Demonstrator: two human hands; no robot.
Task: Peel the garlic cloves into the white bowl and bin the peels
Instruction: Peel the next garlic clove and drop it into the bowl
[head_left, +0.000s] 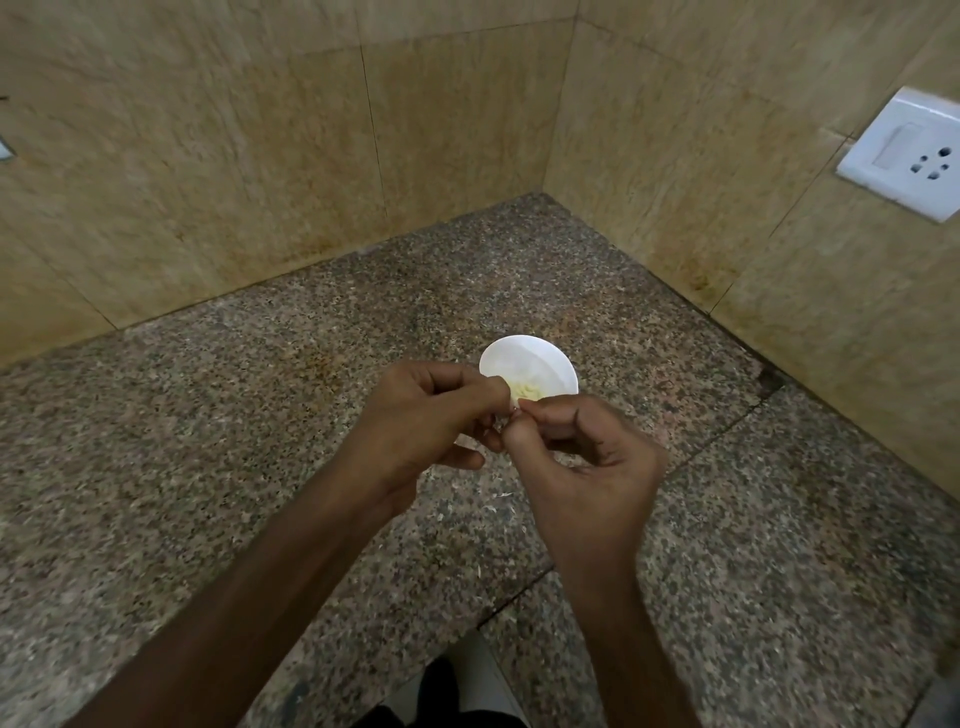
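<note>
One garlic clove (500, 422), mostly hidden, is sitting between my fingertips; I'm pinching it tight with both my left hand (431, 415) and right hand (576, 457). Just beyond the pinch, the white bowl (545, 348) is holding peeled cloves (524, 391) and resting on the granite counter (260, 415).

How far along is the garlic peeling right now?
Done: some peeled cloves lie in the white bowl. In hand: the left hand and right hand pinch a small, mostly hidden piece, likely a clove, before the bowl. Left: pale peel scraps on the counter are unbinned; no bin shows.
</note>
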